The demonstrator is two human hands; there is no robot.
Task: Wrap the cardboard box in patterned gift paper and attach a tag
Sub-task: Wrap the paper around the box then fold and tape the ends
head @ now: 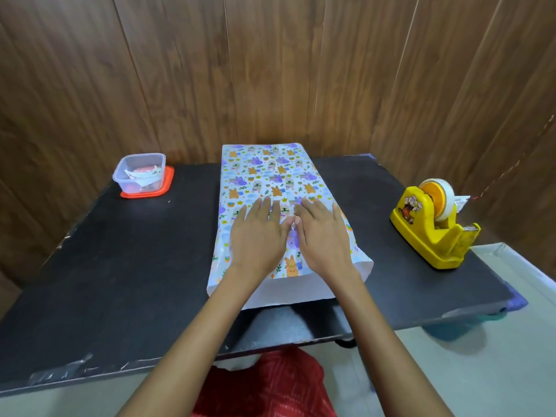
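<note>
Head | left hand (258, 236), right hand (323, 236) flat on gift paper (270, 173)

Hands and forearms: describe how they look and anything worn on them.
The left hand and right hand are bare: no gloves, rings, watch or bracelets visible. Both forearms are uncovered, no sleeves in view. A red patterned garment shows below.

The gift paper (270, 176) lies in the middle of the table (120, 266), from back edge to front edge. A tub (119, 177) (scraps (146, 172) inside) sits near the back left corner, a tape holder (433, 233) by the right edge.
</note>
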